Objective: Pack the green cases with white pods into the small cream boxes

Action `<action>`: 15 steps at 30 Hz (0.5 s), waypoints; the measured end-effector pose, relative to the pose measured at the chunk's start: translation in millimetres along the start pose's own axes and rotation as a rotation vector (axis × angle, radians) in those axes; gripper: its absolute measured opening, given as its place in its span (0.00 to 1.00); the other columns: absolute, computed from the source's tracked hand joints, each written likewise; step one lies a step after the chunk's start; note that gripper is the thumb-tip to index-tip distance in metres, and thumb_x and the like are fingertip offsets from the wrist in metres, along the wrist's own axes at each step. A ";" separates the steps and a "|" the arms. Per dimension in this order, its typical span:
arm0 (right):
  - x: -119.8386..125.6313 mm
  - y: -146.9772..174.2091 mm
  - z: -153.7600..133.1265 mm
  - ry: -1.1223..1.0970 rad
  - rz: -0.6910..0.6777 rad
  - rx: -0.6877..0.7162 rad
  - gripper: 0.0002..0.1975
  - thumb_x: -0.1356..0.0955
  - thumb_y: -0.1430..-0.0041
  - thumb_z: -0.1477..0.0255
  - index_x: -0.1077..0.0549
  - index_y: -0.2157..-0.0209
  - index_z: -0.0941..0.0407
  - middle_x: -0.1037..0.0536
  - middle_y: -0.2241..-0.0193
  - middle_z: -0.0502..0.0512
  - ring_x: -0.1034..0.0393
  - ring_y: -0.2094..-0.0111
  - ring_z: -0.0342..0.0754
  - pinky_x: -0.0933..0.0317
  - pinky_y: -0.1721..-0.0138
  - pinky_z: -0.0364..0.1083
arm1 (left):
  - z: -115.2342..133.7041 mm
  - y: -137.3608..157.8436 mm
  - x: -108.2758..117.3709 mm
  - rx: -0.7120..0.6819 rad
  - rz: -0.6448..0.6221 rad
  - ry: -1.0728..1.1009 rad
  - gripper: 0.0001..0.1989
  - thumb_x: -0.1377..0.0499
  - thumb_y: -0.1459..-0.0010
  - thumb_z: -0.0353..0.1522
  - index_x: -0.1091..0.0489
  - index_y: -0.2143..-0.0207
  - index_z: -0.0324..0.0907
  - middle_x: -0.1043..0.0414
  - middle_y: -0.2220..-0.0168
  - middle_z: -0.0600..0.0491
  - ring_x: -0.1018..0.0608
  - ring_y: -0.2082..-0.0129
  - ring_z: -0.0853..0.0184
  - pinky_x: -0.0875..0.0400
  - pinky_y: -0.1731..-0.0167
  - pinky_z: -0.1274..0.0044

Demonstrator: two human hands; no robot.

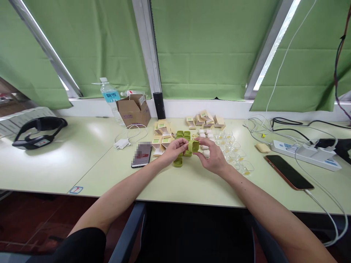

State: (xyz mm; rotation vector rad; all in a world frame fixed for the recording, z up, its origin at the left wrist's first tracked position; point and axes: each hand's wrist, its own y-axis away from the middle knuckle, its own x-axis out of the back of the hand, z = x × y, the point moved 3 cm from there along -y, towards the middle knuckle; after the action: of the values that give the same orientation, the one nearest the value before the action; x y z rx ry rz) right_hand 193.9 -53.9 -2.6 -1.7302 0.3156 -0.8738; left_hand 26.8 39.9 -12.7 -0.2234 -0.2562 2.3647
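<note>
A small square olive-green case [194,146] is held up over the table, its hollow side turned partly toward my right hand [213,157]. The thumb and index finger of that hand grip it from the right. My left hand [177,149] has its fingertips pinched together at the case's left edge; any smaller thing between them is hidden. Below and behind are more green cases [178,162] in rows, partly covered by my hands. Pale pink-white pieces [206,153] stand in a column beside my right hand. Clear plastic covers [247,167] lie further right.
Folded cream cards [204,117] lie in piles behind the cases. Left are a phone [142,155], a charger [122,143], a cardboard box [134,111], a water bottle [111,96] and a black headset [40,137]. Right are another phone [289,171], a power strip [305,155] and loose cables.
</note>
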 end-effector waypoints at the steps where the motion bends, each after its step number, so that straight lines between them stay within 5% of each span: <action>1: 0.2 0.0 0.2 0.000 0.002 0.003 0.24 0.29 0.34 0.73 0.36 0.39 0.54 0.20 0.50 0.65 0.22 0.47 0.58 0.21 0.52 0.56 | -0.9 -0.4 1.3 0.008 0.006 0.024 0.24 0.27 0.50 0.48 0.27 0.65 0.39 0.28 0.70 0.54 0.28 0.72 0.72 0.33 0.69 0.78; 8: 0.9 -0.8 -2.2 0.096 -0.048 0.055 0.09 0.32 0.33 0.75 0.27 0.52 0.54 0.20 0.49 0.65 0.23 0.46 0.58 0.23 0.48 0.59 | 1.1 3.2 0.1 -0.023 -0.099 0.216 0.27 0.28 0.46 0.45 0.24 0.49 0.41 0.21 0.56 0.45 0.19 0.57 0.63 0.26 0.55 0.71; 15: -1.5 -2.1 -6.4 0.128 -0.081 0.104 0.10 0.33 0.31 0.76 0.26 0.51 0.53 0.20 0.49 0.65 0.23 0.48 0.57 0.23 0.53 0.57 | -3.3 6.6 -8.9 -0.005 -0.179 0.244 0.29 0.26 0.47 0.41 0.25 0.44 0.42 0.20 0.60 0.46 0.18 0.55 0.61 0.24 0.49 0.68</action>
State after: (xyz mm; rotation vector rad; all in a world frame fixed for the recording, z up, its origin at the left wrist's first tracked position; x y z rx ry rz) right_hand 188.0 -56.8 -0.6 -1.6034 0.2812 -1.0446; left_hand 29.6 29.4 -16.8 -0.4680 -0.1578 2.1353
